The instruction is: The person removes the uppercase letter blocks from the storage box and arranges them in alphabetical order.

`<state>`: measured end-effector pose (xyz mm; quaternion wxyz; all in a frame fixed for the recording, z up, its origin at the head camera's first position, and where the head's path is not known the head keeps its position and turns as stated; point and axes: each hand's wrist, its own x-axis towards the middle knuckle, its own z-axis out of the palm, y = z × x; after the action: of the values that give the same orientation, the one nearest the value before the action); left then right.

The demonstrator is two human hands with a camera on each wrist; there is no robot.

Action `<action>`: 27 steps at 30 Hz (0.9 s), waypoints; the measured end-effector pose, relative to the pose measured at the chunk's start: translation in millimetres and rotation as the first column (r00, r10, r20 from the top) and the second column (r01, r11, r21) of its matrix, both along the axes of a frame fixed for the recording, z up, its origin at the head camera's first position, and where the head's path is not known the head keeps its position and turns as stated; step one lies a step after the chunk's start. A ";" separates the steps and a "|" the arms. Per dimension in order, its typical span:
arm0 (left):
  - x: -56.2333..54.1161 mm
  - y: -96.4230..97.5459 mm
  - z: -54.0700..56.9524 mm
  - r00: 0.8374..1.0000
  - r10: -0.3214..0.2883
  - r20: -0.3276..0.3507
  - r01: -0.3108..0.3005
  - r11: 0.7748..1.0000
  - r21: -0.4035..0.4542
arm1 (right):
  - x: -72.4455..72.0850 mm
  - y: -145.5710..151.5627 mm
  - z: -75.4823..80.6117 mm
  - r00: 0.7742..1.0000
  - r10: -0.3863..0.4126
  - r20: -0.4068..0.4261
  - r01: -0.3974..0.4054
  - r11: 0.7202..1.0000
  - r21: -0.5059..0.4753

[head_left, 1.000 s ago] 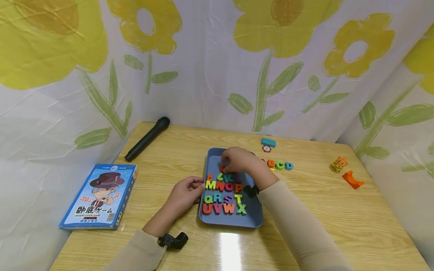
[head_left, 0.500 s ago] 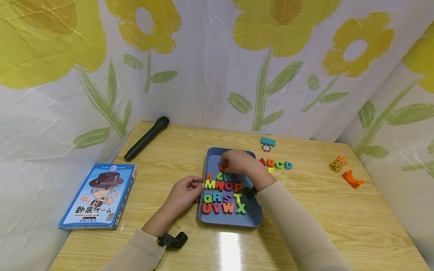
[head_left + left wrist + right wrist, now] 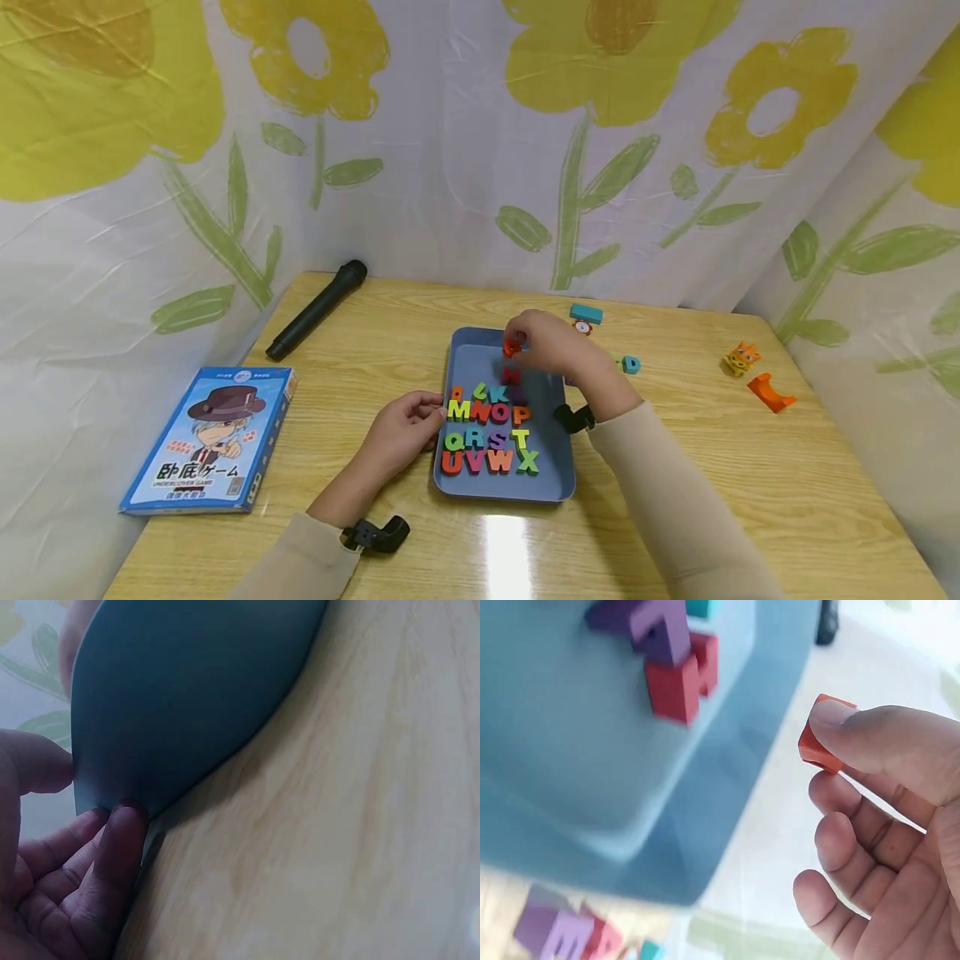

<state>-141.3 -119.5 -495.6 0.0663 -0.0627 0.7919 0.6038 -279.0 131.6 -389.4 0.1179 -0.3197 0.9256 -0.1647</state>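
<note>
My left hand (image 3: pixel 401 429) grips the left edge of the blue tray (image 3: pixel 551 479). In the left wrist view its thumb is at the rim and its curled fingers (image 3: pixel 124 832) lie against the outer wall. My right hand (image 3: pixel 551 340) pinches a small red toy letter (image 3: pixel 821 739) between thumb and forefinger, above the tray's back part. Which letter it is stays hidden by the thumb. Below it in the tray lie a red H (image 3: pixel 679 682) and a purple letter (image 3: pixel 656 626). Toward the front, rows of colourful letters run from M (image 3: pixel 458 410) to X (image 3: pixel 528 462).
Right of the tray, a blue D (image 3: pixel 632 364) shows past my right wrist. Behind are a teal block (image 3: pixel 586 313) and a poker chip (image 3: pixel 582 327). A microphone (image 3: pixel 317 310) and game box (image 3: pixel 210 442) lie left; an orange figurine (image 3: pixel 742 358) and curved orange piece (image 3: pixel 770 392) are right.
My right hand has lifted a red letter and moved back and right, uncovering the red H in the tray and covering several letters on the table. My left hand stays at the tray's edge.
</note>
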 end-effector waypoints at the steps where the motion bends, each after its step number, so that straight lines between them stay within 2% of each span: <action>1: 0.0 0.2 0.2 1.000 -0.002 -0.001 0.002 1.000 0.002 | 0.6 6.2 2.1 1.000 -0.012 -0.005 0.012 1.000 -0.013; 7: -0.7 1.5 -0.1 1.000 -0.006 0.004 0.006 1.000 0.003 | 7.2 55.4 5.6 0.992 -0.123 -0.027 0.121 0.991 -0.055; 15: -0.1 -0.4 -0.8 1.000 0.007 0.017 -0.006 1.000 -0.030 | 14.8 120.3 -14.4 0.973 -0.229 0.005 0.229 0.973 -0.019; 20: -0.2 -1.1 -1.6 1.000 -0.002 0.013 0.002 1.000 -0.003 | 20.9 139.0 -27.0 0.961 -0.275 0.031 0.275 0.961 0.014; 27: -0.5 -0.4 -2.5 1.000 -0.005 0.007 0.005 0.999 0.034 | 23.7 146.9 -40.0 0.953 -0.301 0.037 0.300 0.954 0.023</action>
<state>-141.9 -119.9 -498.1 0.0716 -0.0616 0.7814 0.6168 -255.3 278.4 -429.4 0.1130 -0.1710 0.9622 -0.1791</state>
